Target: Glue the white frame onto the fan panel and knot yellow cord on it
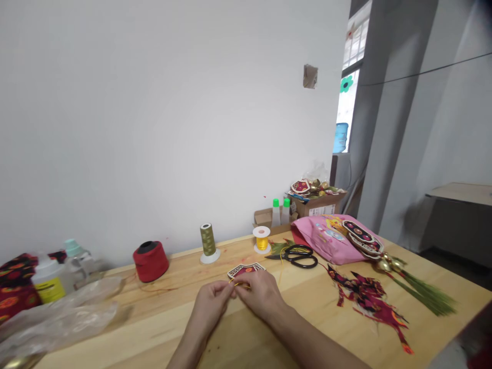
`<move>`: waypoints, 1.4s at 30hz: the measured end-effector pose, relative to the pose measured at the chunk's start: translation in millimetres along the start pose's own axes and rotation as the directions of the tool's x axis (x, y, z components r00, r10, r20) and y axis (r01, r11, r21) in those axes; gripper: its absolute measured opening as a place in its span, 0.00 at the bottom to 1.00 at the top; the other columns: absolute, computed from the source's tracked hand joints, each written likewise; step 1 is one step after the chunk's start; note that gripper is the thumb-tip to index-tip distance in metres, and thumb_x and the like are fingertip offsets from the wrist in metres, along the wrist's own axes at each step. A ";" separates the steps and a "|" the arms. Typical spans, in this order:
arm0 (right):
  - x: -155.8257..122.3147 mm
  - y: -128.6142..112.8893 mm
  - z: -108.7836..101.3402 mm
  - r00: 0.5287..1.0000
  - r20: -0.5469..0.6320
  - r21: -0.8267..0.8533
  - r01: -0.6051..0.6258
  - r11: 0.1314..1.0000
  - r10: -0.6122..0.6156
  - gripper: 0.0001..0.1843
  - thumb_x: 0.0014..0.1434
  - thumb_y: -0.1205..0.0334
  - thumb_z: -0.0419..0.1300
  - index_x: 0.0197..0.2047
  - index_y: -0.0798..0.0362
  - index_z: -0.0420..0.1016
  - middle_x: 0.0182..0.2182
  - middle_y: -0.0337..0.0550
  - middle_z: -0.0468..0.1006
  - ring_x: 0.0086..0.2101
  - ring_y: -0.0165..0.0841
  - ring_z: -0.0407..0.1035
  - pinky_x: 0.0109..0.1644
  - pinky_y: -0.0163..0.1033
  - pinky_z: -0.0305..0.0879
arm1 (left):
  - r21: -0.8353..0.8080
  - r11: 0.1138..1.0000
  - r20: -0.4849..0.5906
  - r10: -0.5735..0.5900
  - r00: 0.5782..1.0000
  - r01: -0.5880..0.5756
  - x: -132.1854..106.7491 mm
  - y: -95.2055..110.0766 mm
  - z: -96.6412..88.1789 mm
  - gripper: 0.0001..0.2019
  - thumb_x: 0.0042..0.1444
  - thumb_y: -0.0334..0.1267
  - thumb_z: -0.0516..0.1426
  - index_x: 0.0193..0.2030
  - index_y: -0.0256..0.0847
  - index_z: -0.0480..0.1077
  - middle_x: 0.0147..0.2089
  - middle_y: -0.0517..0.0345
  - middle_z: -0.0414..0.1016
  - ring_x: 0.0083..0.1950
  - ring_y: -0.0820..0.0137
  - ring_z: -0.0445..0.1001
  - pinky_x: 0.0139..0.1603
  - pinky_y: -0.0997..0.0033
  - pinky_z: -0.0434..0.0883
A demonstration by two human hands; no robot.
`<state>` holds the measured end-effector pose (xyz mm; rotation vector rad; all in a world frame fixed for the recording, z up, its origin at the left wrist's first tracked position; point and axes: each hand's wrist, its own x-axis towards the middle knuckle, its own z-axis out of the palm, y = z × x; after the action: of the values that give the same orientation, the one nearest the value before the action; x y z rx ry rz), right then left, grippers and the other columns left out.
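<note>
My left hand (210,303) and my right hand (262,293) meet low in the middle of the view, fingertips pinched together on a thin yellow cord (231,281). A strand of the cord runs from the right side toward a spool of yellow cord (262,241). Just beyond my fingers lies a fan-shaped ornament piece (246,269) with a dark red middle and a pale patterned edge; my hands partly cover it. Black-handled scissors (302,256) rest on the table to the right of my right hand.
A cone of red thread (150,261) and a cone of olive thread (208,241) stand along the wall. Fabric scraps (365,297), a pink bag (319,238) and a green tassel (426,292) lie right. Plastic bags (77,318) and bottles sit left; a cardboard box (319,206) stands behind.
</note>
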<state>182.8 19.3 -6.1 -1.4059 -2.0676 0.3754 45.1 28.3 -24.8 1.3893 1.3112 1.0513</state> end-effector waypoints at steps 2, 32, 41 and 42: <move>0.4 -1.3 -1.4 1.000 -0.008 -0.060 -0.012 0.998 0.011 0.11 0.49 0.57 0.50 0.32 0.42 0.74 0.27 0.34 0.77 0.27 0.29 0.67 0.26 0.31 0.52 | -0.046 0.999 0.026 -0.025 0.999 0.026 -0.5 1.7 -1.0 0.20 0.33 0.54 0.56 0.17 0.34 0.66 0.08 0.73 0.47 0.13 0.83 0.42 0.16 0.78 0.38; 11.5 2.6 7.3 0.929 0.194 0.844 -0.322 0.429 0.316 0.04 0.38 0.67 0.55 0.15 0.57 0.67 0.11 0.30 0.57 0.16 0.22 0.47 0.20 0.29 0.44 | -0.262 0.965 0.050 -0.013 0.999 0.026 -2.5 1.6 -4.4 0.18 0.33 0.35 0.63 0.34 0.36 0.64 0.22 0.57 0.76 0.25 0.73 0.71 0.29 0.77 0.63; -5.7 5.3 -78.5 0.853 0.012 0.270 0.500 0.823 -0.522 0.32 0.55 0.45 0.33 0.11 0.55 0.58 0.20 0.45 0.65 0.30 0.32 0.61 0.32 0.36 0.55 | -0.189 0.981 -0.033 -0.038 0.999 0.031 -2.0 0.5 -1.4 0.15 0.28 0.35 0.64 0.26 0.35 0.66 0.18 0.60 0.74 0.20 0.74 0.68 0.23 0.78 0.60; -5.1 10.5 -85.9 0.719 0.312 0.001 0.654 0.757 -0.621 0.36 0.55 0.45 0.27 0.10 0.55 0.60 0.19 0.45 0.66 0.31 0.33 0.62 0.32 0.37 0.55 | -0.186 0.982 -0.041 -0.039 0.998 0.031 -2.0 0.0 -1.0 0.15 0.28 0.35 0.63 0.26 0.36 0.66 0.17 0.61 0.73 0.20 0.74 0.68 0.23 0.78 0.59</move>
<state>245.3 10.3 53.4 -0.6134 -2.6982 0.1772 44.0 26.4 -24.7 1.2060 1.2312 1.1557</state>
